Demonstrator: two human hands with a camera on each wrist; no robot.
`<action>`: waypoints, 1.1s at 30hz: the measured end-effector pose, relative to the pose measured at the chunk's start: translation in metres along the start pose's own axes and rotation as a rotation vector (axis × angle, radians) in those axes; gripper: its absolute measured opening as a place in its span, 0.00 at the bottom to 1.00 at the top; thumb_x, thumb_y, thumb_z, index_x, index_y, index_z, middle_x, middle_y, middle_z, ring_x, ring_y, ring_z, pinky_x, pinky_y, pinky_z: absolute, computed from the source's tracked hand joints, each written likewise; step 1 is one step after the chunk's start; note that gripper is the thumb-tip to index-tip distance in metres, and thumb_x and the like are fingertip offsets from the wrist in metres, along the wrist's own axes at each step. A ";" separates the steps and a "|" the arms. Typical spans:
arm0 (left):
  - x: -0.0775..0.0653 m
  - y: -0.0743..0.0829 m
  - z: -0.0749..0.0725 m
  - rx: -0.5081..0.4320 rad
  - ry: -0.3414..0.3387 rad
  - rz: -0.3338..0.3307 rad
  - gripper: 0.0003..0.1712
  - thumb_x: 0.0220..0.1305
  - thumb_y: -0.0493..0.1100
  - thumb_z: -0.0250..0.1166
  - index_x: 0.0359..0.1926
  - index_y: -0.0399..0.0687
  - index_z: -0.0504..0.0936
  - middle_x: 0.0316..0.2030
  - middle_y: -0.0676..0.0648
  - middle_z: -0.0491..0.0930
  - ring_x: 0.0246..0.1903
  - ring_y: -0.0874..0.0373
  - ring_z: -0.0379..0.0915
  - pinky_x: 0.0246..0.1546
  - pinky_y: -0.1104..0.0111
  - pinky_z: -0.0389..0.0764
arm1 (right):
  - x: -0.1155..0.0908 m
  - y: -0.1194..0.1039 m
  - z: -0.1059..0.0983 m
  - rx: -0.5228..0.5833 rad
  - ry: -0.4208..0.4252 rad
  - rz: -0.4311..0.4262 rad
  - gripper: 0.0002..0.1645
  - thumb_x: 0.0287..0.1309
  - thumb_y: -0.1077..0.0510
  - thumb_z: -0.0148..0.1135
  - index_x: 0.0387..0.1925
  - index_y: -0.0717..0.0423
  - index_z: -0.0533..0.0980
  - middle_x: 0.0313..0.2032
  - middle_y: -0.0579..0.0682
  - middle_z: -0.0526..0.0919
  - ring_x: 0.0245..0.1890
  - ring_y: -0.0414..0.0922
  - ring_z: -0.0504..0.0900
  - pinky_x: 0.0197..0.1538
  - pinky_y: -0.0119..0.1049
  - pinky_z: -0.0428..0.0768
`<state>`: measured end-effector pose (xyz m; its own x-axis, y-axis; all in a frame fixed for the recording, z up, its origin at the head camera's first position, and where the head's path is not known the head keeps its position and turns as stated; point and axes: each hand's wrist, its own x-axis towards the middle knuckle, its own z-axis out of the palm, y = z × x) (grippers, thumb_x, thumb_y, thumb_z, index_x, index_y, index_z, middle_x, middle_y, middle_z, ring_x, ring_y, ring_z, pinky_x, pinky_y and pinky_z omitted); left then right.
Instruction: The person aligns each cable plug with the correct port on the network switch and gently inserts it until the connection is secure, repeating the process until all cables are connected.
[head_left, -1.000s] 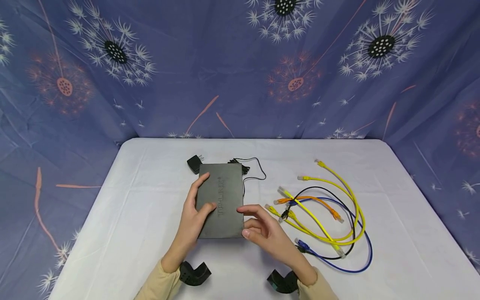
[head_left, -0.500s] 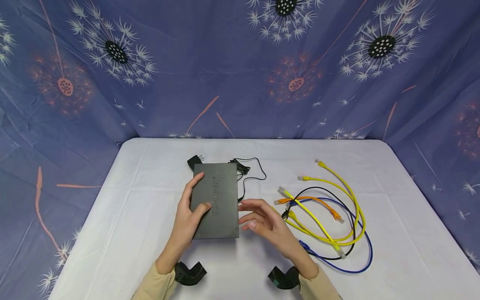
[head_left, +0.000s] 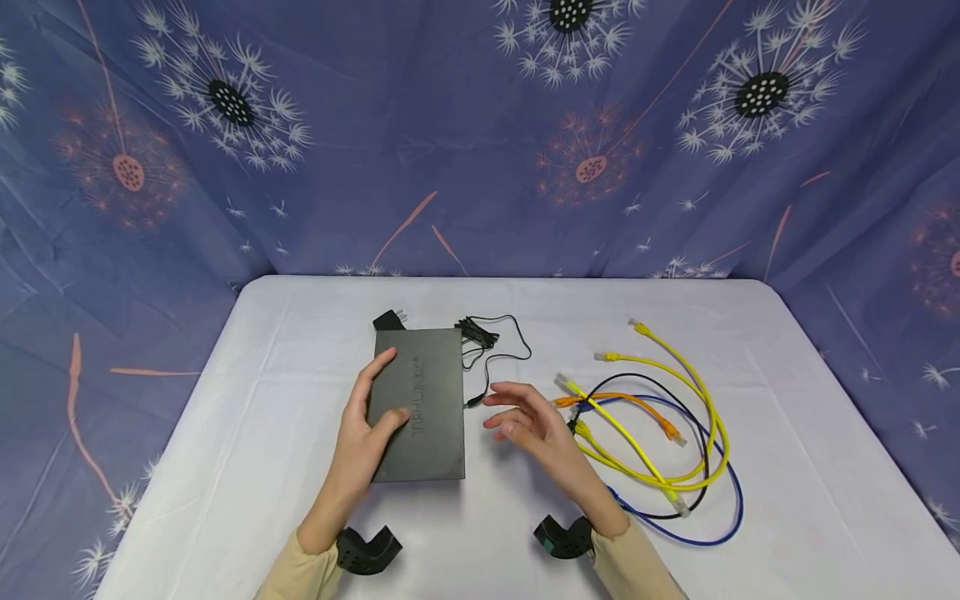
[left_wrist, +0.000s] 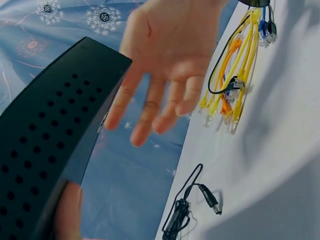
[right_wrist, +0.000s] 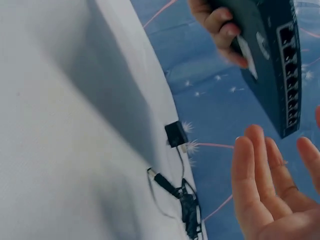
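Observation:
My left hand (head_left: 360,437) grips a dark grey TP-LINK network switch (head_left: 438,400) by its left side, thumb on the top face. The right wrist view shows several fingers curled under the switch, which is lifted off the table, and a row of Ethernet ports (right_wrist: 291,75) along one edge. Its vented side (left_wrist: 47,135) faces the left wrist camera. Just right of the switch, my right hand (head_left: 543,437) hovers with relaxed, spread fingers and holds nothing. The barrel plug (head_left: 475,401) of a black power cord lies on the table between the switch and that hand's fingertips.
Behind the switch lie a black power adapter (head_left: 387,321) and its bundled cord (head_left: 478,335). Several yellow, orange, blue and black network cables (head_left: 712,400) are looped on the right of the white-covered table (head_left: 277,400). A patterned blue curtain (head_left: 450,142) hangs behind.
My left hand has carried the switch to the left. The right fingers have come off its right edge and now stand apart from it, uncovering the barrel plug.

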<state>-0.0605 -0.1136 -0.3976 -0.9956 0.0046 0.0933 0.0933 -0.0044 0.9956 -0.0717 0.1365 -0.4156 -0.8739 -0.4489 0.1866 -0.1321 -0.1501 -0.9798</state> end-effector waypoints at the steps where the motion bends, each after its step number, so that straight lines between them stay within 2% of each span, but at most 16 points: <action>1: 0.000 0.000 -0.001 0.001 -0.001 -0.003 0.44 0.55 0.26 0.55 0.70 0.65 0.62 0.69 0.57 0.54 0.63 0.59 0.53 0.59 0.55 0.52 | 0.001 0.002 -0.001 0.000 0.012 0.010 0.25 0.66 0.68 0.51 0.63 0.67 0.63 0.56 0.75 0.67 0.50 0.61 0.76 0.49 0.43 0.77; 9: -0.001 0.000 -0.005 -0.008 -0.004 -0.026 0.44 0.55 0.25 0.54 0.70 0.65 0.62 0.68 0.56 0.56 0.59 0.56 0.57 0.57 0.56 0.55 | 0.007 0.016 -0.008 0.041 0.087 0.082 0.28 0.63 0.73 0.50 0.64 0.70 0.61 0.60 0.75 0.64 0.58 0.68 0.67 0.52 0.42 0.76; 16: -0.002 -0.002 -0.007 -0.009 -0.001 -0.036 0.44 0.56 0.25 0.54 0.70 0.64 0.62 0.68 0.55 0.56 0.59 0.55 0.56 0.56 0.56 0.55 | 0.013 0.024 -0.011 0.070 0.114 0.129 0.29 0.61 0.73 0.50 0.64 0.70 0.61 0.61 0.73 0.64 0.60 0.70 0.64 0.54 0.43 0.74; 33: -0.008 -0.009 -0.011 0.018 -0.001 -0.050 0.43 0.56 0.26 0.54 0.71 0.62 0.61 0.70 0.54 0.52 0.62 0.54 0.53 0.57 0.54 0.53 | 0.022 0.037 -0.010 0.081 0.082 0.170 0.29 0.63 0.71 0.51 0.65 0.71 0.60 0.63 0.72 0.62 0.63 0.65 0.63 0.58 0.37 0.70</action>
<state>-0.0539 -0.1245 -0.4077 -0.9990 0.0055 0.0432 0.0433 0.0134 0.9990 -0.1004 0.1299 -0.4480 -0.9159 -0.4013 0.0093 0.0557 -0.1500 -0.9871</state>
